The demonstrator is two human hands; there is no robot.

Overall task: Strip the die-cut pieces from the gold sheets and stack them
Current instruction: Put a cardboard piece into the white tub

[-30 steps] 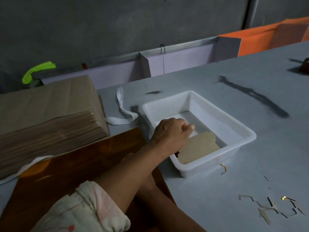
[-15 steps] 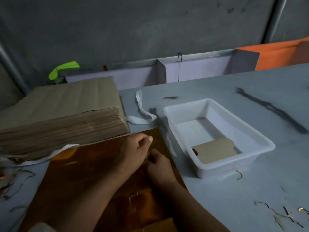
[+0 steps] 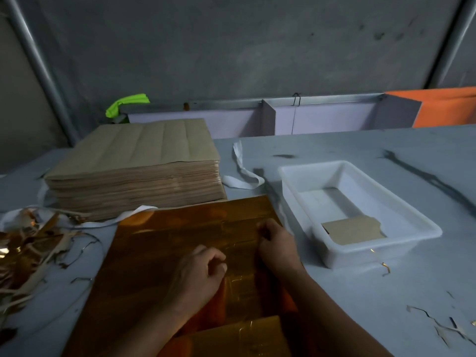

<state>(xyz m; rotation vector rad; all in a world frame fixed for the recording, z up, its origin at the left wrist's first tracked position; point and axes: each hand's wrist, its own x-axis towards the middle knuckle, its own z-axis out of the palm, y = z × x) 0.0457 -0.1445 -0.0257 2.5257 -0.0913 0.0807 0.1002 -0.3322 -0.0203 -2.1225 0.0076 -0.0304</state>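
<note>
A gold sheet (image 3: 164, 253) lies flat on the table in front of me, with die-cut outlines showing between my hands. My left hand (image 3: 198, 275) sits on the sheet's middle, fingers curled and thumb against them, pinching the foil. My right hand (image 3: 277, 243) is curled at the sheet's right edge and grips it there. One stripped brown die-cut piece (image 3: 353, 230) lies in the near end of the white tray (image 3: 422, 225) to the right. A second gold sheet (image 3: 231, 336) shows at the bottom edge.
A tall stack of brown-backed sheets (image 3: 136, 168) stands at the back left. A heap of gold and brown scrap strips (image 3: 23, 253) covers the left edge. A white paper strip (image 3: 242, 168) lies behind the sheet, and small scraps (image 3: 438, 325) lie at the right front.
My left hand has come out of the tray, leaving the brown piece there, and moved back onto the gold sheet. It then slid down and left, away from my right hand.
</note>
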